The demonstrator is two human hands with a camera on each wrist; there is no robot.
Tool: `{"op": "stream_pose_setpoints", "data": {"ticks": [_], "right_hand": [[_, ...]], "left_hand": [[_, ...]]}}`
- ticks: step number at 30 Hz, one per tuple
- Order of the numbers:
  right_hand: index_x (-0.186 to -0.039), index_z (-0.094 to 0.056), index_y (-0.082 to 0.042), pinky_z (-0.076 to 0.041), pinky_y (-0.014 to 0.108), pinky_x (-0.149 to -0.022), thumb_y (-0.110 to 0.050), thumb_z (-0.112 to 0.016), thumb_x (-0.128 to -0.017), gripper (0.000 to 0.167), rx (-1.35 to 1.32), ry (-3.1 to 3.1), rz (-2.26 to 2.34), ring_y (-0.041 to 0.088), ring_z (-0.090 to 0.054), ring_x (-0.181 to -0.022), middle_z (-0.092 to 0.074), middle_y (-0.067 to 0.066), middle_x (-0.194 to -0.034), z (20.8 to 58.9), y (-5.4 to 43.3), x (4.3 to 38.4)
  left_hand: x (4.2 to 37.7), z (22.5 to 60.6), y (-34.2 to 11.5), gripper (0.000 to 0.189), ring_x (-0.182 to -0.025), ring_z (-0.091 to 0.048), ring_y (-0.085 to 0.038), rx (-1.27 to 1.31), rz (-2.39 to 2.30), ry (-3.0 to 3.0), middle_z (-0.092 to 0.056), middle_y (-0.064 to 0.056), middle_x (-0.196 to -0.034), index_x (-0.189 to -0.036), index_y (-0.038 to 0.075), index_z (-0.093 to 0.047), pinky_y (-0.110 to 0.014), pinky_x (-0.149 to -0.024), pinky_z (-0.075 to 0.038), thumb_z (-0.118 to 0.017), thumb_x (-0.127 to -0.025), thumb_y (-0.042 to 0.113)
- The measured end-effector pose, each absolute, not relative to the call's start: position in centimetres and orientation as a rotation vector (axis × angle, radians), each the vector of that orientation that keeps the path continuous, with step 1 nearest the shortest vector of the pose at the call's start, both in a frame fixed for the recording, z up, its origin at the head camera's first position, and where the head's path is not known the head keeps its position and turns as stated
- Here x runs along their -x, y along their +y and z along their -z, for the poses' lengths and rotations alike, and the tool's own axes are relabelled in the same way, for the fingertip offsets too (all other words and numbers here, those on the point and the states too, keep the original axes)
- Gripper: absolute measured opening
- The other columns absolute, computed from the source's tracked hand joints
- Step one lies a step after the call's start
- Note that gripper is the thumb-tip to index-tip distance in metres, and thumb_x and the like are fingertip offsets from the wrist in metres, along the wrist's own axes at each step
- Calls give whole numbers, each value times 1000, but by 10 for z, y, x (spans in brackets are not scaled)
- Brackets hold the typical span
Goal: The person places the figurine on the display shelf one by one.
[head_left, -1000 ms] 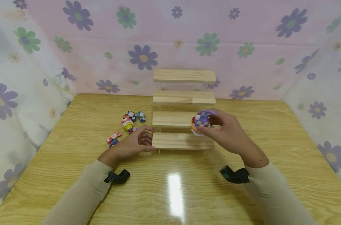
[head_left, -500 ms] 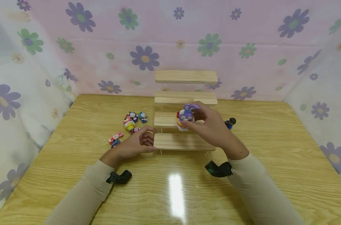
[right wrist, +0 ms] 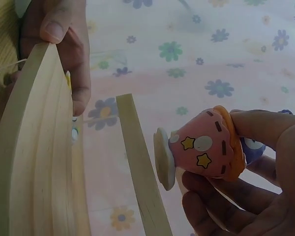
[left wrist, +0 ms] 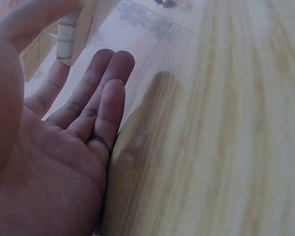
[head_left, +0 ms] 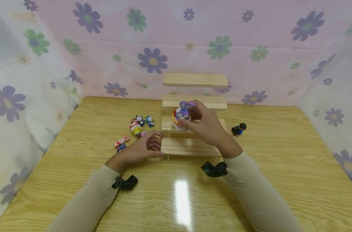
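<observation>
- Purple-eared toy rabbit figurine in a pink, orange-rimmed cup (head_left: 182, 113) was held roughly upright at the second-lowest step of a pale wooden four-step stand (head_left: 194, 79), a person's right hand (head_left: 208, 125) clamped around it by thumb and fingers.
- At the stand's left end, the left hand (head_left: 142, 148) pinched the lowest step (head_left: 190, 148) between thumb and index finger, its other fingers loosely bent.
- Danger lay in the step's narrow depth: the figurine's flared white base (right wrist: 162, 160) could have snagged the front edge — or overhung it and toppled if released too soon.
- Right-hand knuckles, close under the next step up, could have bumped it; an uneven left-hand push could have skewed the stand.
- Whether base met wood could not be told from either angle.
- The left hand and wrist crowded a pink-eared toy (head_left: 123, 139) and its dark-blue neighbour (head_left: 121, 147), the latter partly covered.
- Thin clear supports (head_left: 168, 157) barely showed — and both beige sleeves (head_left: 102, 183) ran out of frame.
</observation>
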State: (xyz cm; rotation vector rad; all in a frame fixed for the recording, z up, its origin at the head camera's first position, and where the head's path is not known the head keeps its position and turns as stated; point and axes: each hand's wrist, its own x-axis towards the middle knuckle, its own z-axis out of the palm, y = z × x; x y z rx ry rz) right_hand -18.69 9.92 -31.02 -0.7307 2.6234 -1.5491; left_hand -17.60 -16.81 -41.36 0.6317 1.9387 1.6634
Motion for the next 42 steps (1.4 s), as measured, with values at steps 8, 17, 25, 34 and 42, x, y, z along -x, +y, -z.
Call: {"op": "stream_pose_setpoints", "data": {"ticks": [8, 17, 25, 34, 42], "right_hand": [[-128, -55, -11, -58, 39, -88, -23, -73, -93, 41, 793, 2619, 1618, 21, -69, -101, -70, 10, -113, 311, 86, 193], [-129, -56, -7, -58, 36, -88, -18, -73, -93, 41, 832, 2623, 1705, 22, -70, -100, -71, 12, -111, 317, 76, 195], [-129, -58, -4, -59, 31, -87, -15, -73, -92, 41, 912, 2608, 1770, 21, -70, -100, -69, 12, -110, 324, 70, 196], [-132, -57, -4, -59, 30, -87, -16, -73, -93, 44, 872, 2562, 1772, 21, -70, -103, -64, 12, -121, 330, 66, 195], [-130, -59, -1, -59, 29, -85, -14, -74, -91, 43, 884, 2587, 1788, 23, -70, -101, -63, 13, -119, 332, 63, 195]], "left_hand": [[176, 413, -168, 57, -91, -57, -16, -629, -1661, 1938, -53, -7, -104, -137, 9, -39, -28, -83, -52, -72, -92, 8], [176, 413, -167, 56, -92, -58, -15, -603, -1664, 1945, -55, -7, -104, -138, 9, -39, -26, -82, -52, -71, -91, 4], [176, 411, -167, 56, -91, -58, -16, -604, -1659, 1956, -55, -7, -103, -137, 9, -39, -26, -82, -52, -71, -91, 4], [175, 411, -167, 56, -87, -53, -15, -602, -1671, 1930, -51, -8, -100, -137, 9, -39, -25, -79, -49, -72, -91, 6], [176, 411, -167, 56, -89, -57, -16, -610, -1656, 1951, -54, -7, -101, -137, 10, -39, -26, -81, -51, -71, -92, 6]]}}
